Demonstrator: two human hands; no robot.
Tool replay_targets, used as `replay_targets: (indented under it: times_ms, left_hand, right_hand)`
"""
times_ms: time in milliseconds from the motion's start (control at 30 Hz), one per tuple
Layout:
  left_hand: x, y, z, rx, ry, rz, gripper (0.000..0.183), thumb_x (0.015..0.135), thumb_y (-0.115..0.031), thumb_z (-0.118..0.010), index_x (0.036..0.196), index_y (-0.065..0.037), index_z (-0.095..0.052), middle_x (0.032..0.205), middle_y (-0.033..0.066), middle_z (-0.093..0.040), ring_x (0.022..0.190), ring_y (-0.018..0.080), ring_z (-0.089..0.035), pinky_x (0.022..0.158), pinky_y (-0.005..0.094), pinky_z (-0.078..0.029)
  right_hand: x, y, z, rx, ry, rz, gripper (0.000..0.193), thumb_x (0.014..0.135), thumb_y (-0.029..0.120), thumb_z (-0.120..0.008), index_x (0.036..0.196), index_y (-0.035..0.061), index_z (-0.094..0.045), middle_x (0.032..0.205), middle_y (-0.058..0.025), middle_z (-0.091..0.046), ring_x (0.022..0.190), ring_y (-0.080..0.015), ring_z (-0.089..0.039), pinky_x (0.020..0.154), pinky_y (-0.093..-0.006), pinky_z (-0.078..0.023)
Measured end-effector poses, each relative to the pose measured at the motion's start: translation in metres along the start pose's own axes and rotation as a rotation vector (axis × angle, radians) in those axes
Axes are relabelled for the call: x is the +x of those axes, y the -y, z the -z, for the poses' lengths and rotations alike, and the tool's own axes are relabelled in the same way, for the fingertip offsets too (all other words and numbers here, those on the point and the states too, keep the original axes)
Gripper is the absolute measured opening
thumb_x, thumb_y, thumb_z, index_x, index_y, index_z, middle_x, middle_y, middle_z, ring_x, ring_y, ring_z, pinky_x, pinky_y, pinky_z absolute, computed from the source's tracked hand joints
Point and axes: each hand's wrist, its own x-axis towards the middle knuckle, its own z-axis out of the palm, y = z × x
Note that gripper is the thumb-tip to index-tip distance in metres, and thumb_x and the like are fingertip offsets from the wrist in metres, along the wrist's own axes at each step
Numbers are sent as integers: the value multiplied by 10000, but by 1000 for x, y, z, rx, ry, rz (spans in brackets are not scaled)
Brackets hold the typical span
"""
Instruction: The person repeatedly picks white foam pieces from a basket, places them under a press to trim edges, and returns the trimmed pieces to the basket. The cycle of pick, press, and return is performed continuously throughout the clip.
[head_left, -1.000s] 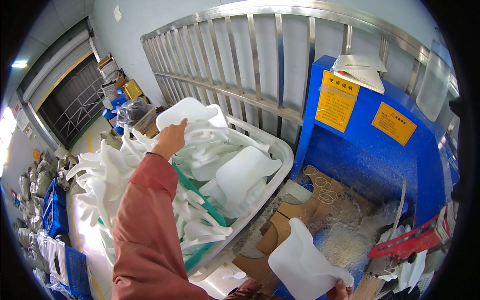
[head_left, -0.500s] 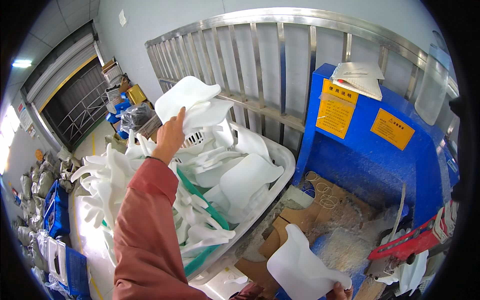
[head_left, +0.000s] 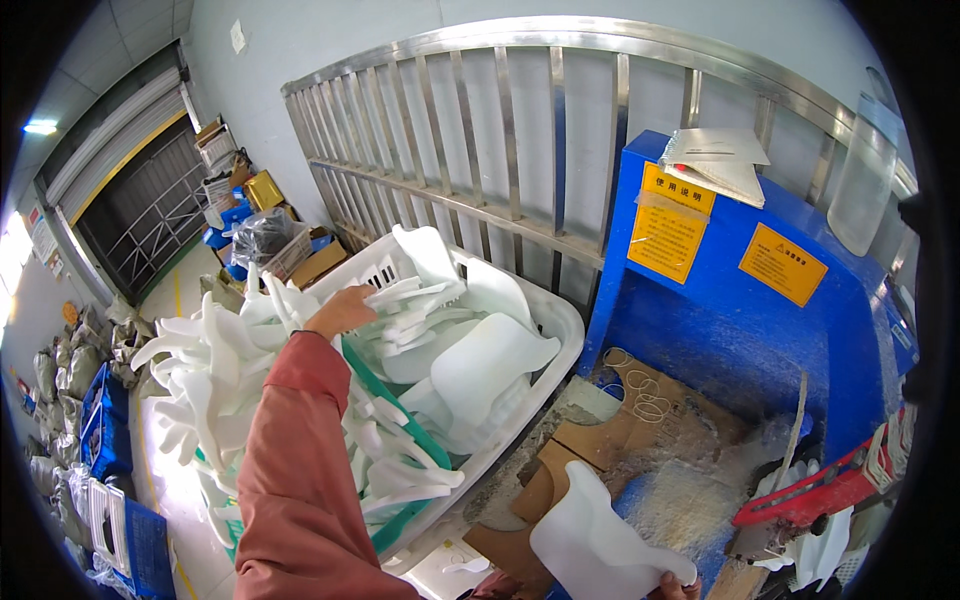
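My left hand [head_left: 343,311] reaches down into the white basket [head_left: 572,325], fingers curled at the left end of a stack of thin white curved pieces [head_left: 408,305]. The fingertips are partly hidden against the stack. Low at the right, my right hand [head_left: 679,588] pinches the narrow end of one smooth white curved sheet-like piece [head_left: 590,535]. Only its fingers show at the lower edge. More broad curved pieces [head_left: 490,365] lie in the basket's right part. A green divider or rim [head_left: 418,437] runs beside other narrow white pieces.
A heap of white curved pieces [head_left: 205,370] rises at the left. On the right stands a blue machine housing [head_left: 740,330] with yellow labels, dusty cardboard [head_left: 640,420] and a red-handled device [head_left: 800,500]. A metal railing [head_left: 510,150] lines the wall. Blue crates [head_left: 105,420] stand far left.
My left hand has lowered from above the basket, bringing the white pieces it held down onto those inside. My right hand still holds its piece, almost in the same place.
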Motion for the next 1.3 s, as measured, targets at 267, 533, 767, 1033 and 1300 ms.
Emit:
replay_targets:
  times_ms: [267, 533, 767, 1033, 1300]
  left_hand:
    - [30, 13, -21, 130, 297, -5, 751, 817, -509, -763, 1423, -91, -615, 1358, 285, -643, 1283, 394, -614, 1104, 420, -467]
    - [6, -21, -62, 446, 242, 170, 976, 686, -624, -825, 1426, -23, -612, 1316, 283, -671, 1257, 416, -632, 1069, 505, -485]
    - [-8, -29, -79, 383, 217, 160, 740, 674, -498, -879, 1137, 62, -741, 1075, 246, -748, 1019, 386, -725, 964, 453, -555]
    - [-14, -20, -52, 73, -109, 64, 599, 717, -395, -855, 1185, -38, -745, 1209, 275, -692, 1134, 436, -669, 1003, 465, -531]
    - [-5, -29, -31, -298, -466, 140, 363, 851, -276, -764, 1144, -62, -783, 1013, 170, -776, 981, 349, -731, 897, 445, -565]
  right_hand:
    - [0, -3, 4, -57, -74, -74, 363, 998, 108, -702, 1338, -6, -647, 1250, -71, -697, 1108, -178, -657, 937, -341, -535]
    - [-8, 3, 3, -60, -34, -19, 379, 1005, 124, -697, 1352, -17, -639, 1275, -76, -687, 1168, -182, -623, 995, -353, -497]
    - [-18, 8, -2, -112, -9, 80, 382, 1012, 127, -682, 1365, -6, -629, 1294, -82, -682, 1185, -194, -622, 1019, -367, -488]
    - [-23, 31, -38, 89, 55, 191, 409, 1038, 171, -627, 1399, -19, -593, 1359, -124, -651, 1260, -254, -606, 1104, -421, -452]
    - [-11, 43, -97, 307, 178, 201, 396, 1046, 134, -596, 1412, -15, -580, 1398, -142, -635, 1311, -278, -589, 1134, -439, -449]
